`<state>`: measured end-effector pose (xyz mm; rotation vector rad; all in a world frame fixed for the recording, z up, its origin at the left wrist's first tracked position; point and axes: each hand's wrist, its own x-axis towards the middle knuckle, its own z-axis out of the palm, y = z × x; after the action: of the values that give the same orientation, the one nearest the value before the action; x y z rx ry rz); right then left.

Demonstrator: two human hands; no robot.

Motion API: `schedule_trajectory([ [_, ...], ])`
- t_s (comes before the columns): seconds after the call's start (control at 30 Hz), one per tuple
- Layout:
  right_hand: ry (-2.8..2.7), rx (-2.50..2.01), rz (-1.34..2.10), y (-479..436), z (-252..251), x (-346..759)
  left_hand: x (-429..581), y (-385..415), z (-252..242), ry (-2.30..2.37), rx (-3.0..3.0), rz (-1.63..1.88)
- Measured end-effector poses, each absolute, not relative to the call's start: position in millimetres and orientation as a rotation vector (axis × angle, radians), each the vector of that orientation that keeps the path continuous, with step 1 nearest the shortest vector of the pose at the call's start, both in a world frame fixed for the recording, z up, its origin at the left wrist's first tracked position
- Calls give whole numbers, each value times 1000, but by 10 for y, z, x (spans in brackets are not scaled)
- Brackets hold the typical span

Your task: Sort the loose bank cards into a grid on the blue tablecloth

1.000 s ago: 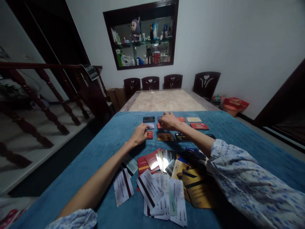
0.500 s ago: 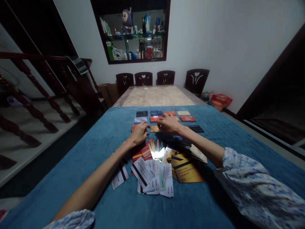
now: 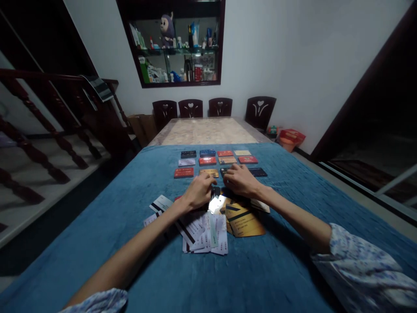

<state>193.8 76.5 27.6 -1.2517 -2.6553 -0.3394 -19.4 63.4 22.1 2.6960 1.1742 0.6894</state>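
Note:
My left hand point(image 3: 199, 191) is over the upper edge of the loose card pile, its fingers curled beside a dark card point(image 3: 215, 191); what they hold is hidden. Just right of it, my right hand point(image 3: 240, 179) has bent fingers pressed together below a dark green stack point(image 3: 224, 171); its fingertips are too small to read. White cards point(image 3: 220, 234) and gold cards point(image 3: 246, 221) lie fanned nearest me. Beyond the hands, cards sit in three rows, among them a red stack point(image 3: 183, 173), a gold stack point(image 3: 209, 173) and a dark blue stack point(image 3: 259, 172).
A blue cloth point(image 3: 107, 208) covers the near part of the long table point(image 3: 205, 130). Dark chairs point(image 3: 260, 112) stand at its far end. A wooden railing point(image 3: 48, 121) is on the left, and a red bag point(image 3: 292, 136) is on the floor at right.
Both hands have come nearer me, from the rows to the upper edge of the pile. The gold and dark green stacks show more. The view has shifted slightly right.

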Motion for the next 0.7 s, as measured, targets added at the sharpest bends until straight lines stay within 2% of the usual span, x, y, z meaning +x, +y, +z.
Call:
schedule_trajectory([
  [0.7,-2418,-1091,-346,342,-38,2424,297,-114,316,936,2987,226],
])
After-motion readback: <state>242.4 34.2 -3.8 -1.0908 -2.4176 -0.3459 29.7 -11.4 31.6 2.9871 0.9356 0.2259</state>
